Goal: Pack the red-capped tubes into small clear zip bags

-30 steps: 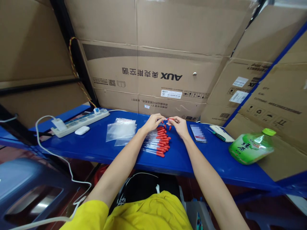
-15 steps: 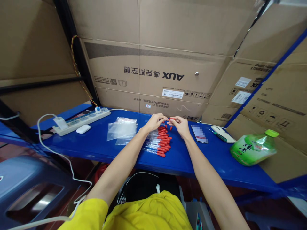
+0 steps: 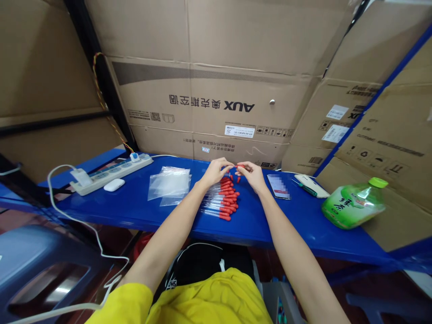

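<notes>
Above the blue shelf, my left hand (image 3: 216, 172) is closed in a pinch; whatever lies between its fingertips is too small to make out. Facing it, my right hand (image 3: 253, 175) pinches a red rubber bulb (image 3: 240, 166) between thumb and fingers. Just below the hands lies a row of clear droppers with red rubber bulbs (image 3: 228, 203), the bulbs pointing right. My left forearm partly covers their clear tubes. A few loose red bulbs (image 3: 238, 179) rest on the shelf under my fingers.
Clear plastic bags (image 3: 170, 184) lie left of the droppers. Farther left are a white earphone case (image 3: 114, 185) and a power strip (image 3: 113, 173). To the right are a phone (image 3: 278, 186), a green-handled tool (image 3: 308, 191) and a green bottle (image 3: 353, 204). Cardboard (image 3: 209, 81) stands behind.
My fingertips have drawn slightly apart, leaving a small gap between the hands. The view has shifted a little; the droppers and other things lie as before.
</notes>
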Demonstrator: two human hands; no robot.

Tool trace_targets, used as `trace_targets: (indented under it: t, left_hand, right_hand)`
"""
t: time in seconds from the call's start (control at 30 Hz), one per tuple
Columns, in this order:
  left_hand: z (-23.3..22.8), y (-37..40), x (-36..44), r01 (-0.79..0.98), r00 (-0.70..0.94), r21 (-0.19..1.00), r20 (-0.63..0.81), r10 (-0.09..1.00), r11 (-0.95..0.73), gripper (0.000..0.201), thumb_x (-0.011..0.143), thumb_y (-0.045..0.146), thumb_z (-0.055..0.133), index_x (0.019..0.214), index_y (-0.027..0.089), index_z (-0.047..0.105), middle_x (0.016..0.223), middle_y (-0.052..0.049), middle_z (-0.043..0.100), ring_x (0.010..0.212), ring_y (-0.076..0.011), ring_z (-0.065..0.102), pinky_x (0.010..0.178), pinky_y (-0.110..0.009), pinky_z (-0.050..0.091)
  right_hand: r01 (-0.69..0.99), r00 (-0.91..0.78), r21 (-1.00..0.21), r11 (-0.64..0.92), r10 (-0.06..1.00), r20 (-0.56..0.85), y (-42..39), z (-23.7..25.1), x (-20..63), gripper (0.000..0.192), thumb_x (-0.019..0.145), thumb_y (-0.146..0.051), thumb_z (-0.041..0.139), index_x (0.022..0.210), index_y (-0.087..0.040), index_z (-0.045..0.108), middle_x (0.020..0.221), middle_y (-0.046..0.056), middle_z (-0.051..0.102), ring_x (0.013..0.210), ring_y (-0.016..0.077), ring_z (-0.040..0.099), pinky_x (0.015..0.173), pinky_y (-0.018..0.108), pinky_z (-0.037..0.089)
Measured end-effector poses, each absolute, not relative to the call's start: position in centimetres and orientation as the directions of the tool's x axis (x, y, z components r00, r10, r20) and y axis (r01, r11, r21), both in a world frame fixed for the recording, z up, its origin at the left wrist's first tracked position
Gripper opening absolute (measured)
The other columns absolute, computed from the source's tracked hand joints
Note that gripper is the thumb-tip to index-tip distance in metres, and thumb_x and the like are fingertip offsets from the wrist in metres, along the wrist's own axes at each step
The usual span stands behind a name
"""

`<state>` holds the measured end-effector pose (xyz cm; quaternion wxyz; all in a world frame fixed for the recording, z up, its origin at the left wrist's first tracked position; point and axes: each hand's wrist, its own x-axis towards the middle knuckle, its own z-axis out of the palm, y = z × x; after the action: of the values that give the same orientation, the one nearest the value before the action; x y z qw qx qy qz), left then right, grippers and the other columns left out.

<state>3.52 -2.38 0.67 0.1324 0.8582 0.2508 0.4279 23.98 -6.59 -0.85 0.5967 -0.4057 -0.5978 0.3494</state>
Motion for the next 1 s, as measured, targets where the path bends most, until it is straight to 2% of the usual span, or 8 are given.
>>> trace_targets:
  t: [0.13, 0.27, 0.4, 0.57, 1.0]
  left_hand:
    - [0.70, -2.22, 3.13, 0.345, 0.504, 0.440, 0.659, 0.559, -0.829, 0.028, 0.100, 0.037, 0.062, 0.106, 0.019, 0.081, 0.100, -0.008, 0.077, 0.089, -0.0190, 0.068, 0.083, -0.030, 0.048]
    - [0.59, -2.16, 3.04, 0.348, 0.511, 0.507, 0.603, 0.613, -0.789, 0.032, 0.101, 0.042, 0.058, 0.107, 0.019, 0.080, 0.102, -0.007, 0.079, 0.088, -0.0191, 0.069, 0.080, -0.029, 0.048]
    - [0.66, -2.18, 3.11, 0.307, 0.544, 0.496, 0.609, 0.578, -0.812, 0.037, 0.103, 0.042, 0.053, 0.102, 0.017, 0.080, 0.097, -0.008, 0.078, 0.089, -0.0196, 0.069, 0.085, -0.030, 0.048]
    - [0.67, -2.17, 3.06, 0.272, 0.546, 0.500, 0.623, 0.560, -0.822, 0.037, 0.103, 0.041, 0.055, 0.102, 0.016, 0.081, 0.090, -0.008, 0.076, 0.084, -0.0188, 0.066, 0.083, -0.030, 0.047]
    - [0.61, -2.36, 3.06, 0.220, 0.554, 0.550, 0.610, 0.567, -0.806, 0.035, 0.102, 0.040, 0.057, 0.100, 0.014, 0.081, 0.094, -0.009, 0.078, 0.087, -0.0201, 0.067, 0.084, -0.032, 0.048]
  right_hand:
    - [0.073, 0.032, -0.901, 0.428, 0.902, 0.431, -6.43, -0.97, 24.09, 0.052, 0.070, -0.063, 0.084, 0.097, -0.020, 0.074, 0.079, 0.004, 0.077, 0.068, 0.0205, 0.074, 0.069, 0.035, 0.063]
    - [0.052, 0.049, -0.900, 0.433, 0.899, 0.436, -6.39, -0.98, 24.08, 0.053, 0.069, -0.063, 0.084, 0.098, -0.020, 0.073, 0.082, 0.005, 0.077, 0.073, 0.0205, 0.075, 0.074, 0.035, 0.063]
    - [0.044, 0.044, -0.911, 0.410, 0.910, 0.412, -6.58, -0.82, 24.12, 0.055, 0.067, -0.063, 0.087, 0.098, -0.019, 0.074, 0.084, 0.007, 0.079, 0.078, 0.0238, 0.077, 0.080, 0.039, 0.064]
    - [0.039, 0.025, -0.923, 0.383, 0.923, 0.385, -6.80, -0.75, 24.26, 0.056, 0.063, -0.064, 0.088, 0.094, -0.019, 0.075, 0.082, 0.007, 0.079, 0.078, 0.0253, 0.078, 0.080, 0.041, 0.065]
    - [0.024, 0.021, -0.935, 0.355, 0.935, 0.355, -6.89, -0.98, 24.16, 0.056, 0.063, -0.063, 0.090, 0.093, -0.018, 0.076, 0.083, 0.008, 0.080, 0.078, 0.0266, 0.079, 0.080, 0.042, 0.066]
